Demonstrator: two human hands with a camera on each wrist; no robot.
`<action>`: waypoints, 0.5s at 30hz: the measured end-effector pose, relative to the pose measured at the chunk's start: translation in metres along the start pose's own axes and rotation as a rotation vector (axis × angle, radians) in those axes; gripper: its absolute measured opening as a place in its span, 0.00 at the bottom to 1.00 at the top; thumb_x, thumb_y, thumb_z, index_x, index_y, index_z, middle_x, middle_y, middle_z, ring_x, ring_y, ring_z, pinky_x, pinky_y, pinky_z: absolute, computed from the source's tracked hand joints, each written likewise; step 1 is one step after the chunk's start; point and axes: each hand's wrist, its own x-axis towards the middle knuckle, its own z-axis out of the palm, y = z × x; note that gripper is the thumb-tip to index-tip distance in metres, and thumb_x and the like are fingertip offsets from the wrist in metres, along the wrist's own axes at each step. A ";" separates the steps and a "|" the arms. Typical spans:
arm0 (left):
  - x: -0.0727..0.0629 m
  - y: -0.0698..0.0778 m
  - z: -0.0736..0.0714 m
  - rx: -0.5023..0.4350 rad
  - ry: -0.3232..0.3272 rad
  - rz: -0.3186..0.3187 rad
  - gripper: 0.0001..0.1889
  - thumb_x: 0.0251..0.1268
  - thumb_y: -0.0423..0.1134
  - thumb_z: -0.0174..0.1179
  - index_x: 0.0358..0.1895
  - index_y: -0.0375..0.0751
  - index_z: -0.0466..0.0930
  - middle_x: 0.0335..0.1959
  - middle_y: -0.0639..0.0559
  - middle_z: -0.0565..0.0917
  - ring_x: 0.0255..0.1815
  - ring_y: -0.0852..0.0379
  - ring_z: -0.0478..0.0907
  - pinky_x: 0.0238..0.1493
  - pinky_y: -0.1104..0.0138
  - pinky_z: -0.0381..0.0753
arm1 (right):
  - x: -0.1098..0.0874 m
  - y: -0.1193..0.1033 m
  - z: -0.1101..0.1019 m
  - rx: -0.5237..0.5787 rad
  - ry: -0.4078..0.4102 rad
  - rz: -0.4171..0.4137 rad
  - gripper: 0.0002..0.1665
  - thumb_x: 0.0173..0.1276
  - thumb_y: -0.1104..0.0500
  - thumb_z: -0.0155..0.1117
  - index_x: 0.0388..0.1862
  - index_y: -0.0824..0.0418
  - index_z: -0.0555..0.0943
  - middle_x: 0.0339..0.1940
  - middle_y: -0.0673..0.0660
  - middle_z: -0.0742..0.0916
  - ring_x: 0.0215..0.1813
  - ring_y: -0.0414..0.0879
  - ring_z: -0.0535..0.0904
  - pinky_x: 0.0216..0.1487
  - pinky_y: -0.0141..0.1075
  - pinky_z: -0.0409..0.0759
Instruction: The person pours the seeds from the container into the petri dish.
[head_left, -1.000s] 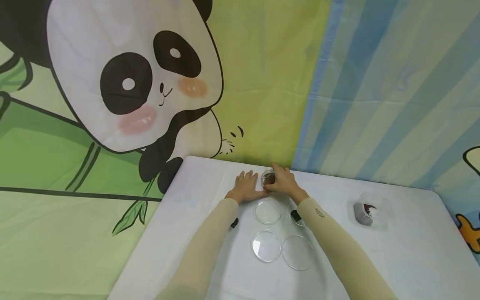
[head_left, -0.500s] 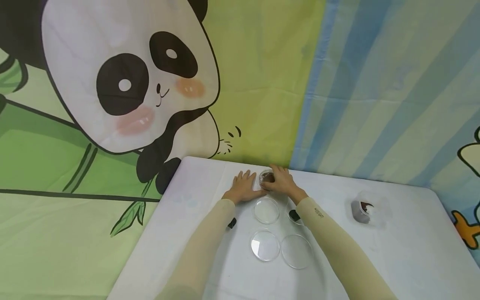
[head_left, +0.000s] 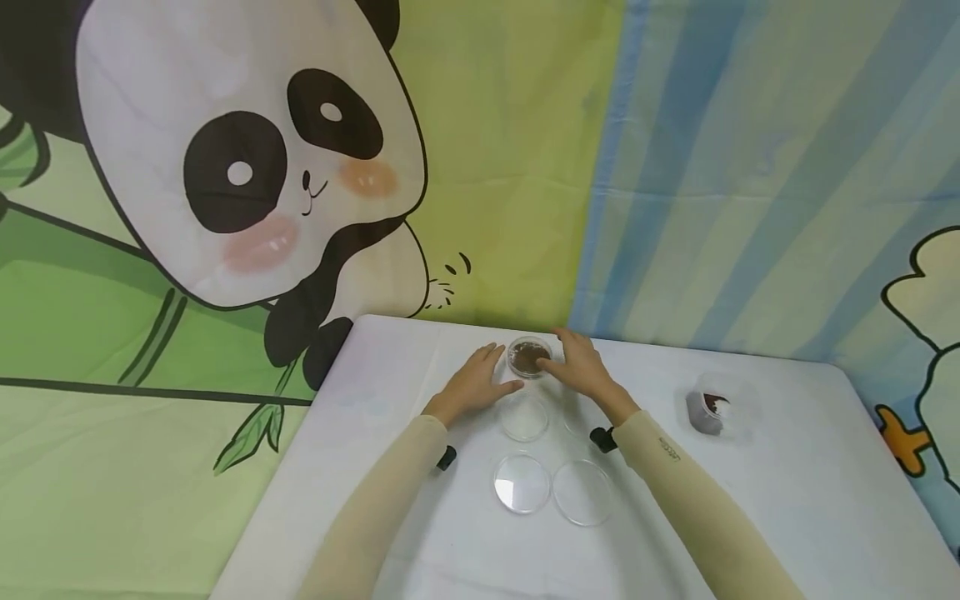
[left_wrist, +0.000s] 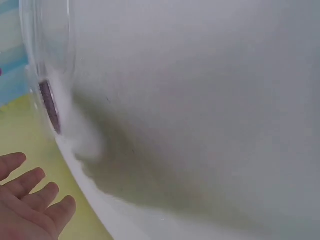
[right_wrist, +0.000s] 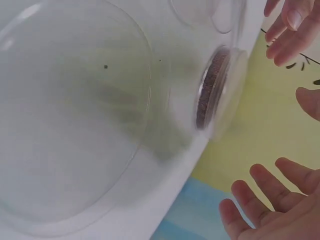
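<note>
A round clear petri dish (head_left: 528, 357) with dark brown, soil-like material stands near the table's back edge. My left hand (head_left: 474, 383) is to its left with relaxed, spread fingers, holding nothing. On the other side, my right hand (head_left: 585, 367) hovers with loose fingers; its thumb overlaps the dish's edge in the head view. In the right wrist view the filled dish (right_wrist: 214, 87) stands apart from the fingers of my right hand (right_wrist: 275, 200). From the left wrist camera, the brown layer in the dish (left_wrist: 49, 107) shows edge-on, with my left hand (left_wrist: 35, 205) below it.
Nearer me on the white table (head_left: 390, 375) lie several clear round dishes or lids, including one at front left (head_left: 522, 483), one at front right (head_left: 583, 493) and one behind (head_left: 524, 417). A clear tub (head_left: 707, 412) with dark brown contents and something white stands at the right.
Both hands have come away from the filled dish and spread apart, the left one leftward and the right one rightward. More of the brown contents now shows.
</note>
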 end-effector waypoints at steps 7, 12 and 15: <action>-0.029 0.008 0.000 -0.061 0.065 0.036 0.49 0.64 0.70 0.57 0.79 0.42 0.56 0.79 0.44 0.57 0.78 0.47 0.54 0.73 0.52 0.59 | -0.044 0.005 -0.015 0.031 0.088 -0.028 0.43 0.69 0.49 0.68 0.73 0.70 0.63 0.63 0.71 0.76 0.65 0.68 0.69 0.62 0.61 0.68; -0.050 0.013 0.005 -0.107 0.103 0.067 0.50 0.62 0.70 0.59 0.79 0.43 0.56 0.79 0.46 0.58 0.78 0.48 0.55 0.73 0.53 0.60 | -0.078 0.013 -0.022 0.063 0.137 -0.017 0.42 0.69 0.49 0.68 0.73 0.68 0.64 0.64 0.70 0.75 0.66 0.66 0.68 0.63 0.61 0.67; -0.062 0.016 0.010 -0.129 0.128 0.088 0.50 0.61 0.70 0.60 0.78 0.43 0.57 0.78 0.47 0.59 0.77 0.48 0.56 0.72 0.52 0.60 | -0.099 0.020 -0.025 0.076 0.171 -0.018 0.41 0.70 0.49 0.68 0.73 0.68 0.65 0.64 0.69 0.76 0.65 0.66 0.69 0.62 0.60 0.68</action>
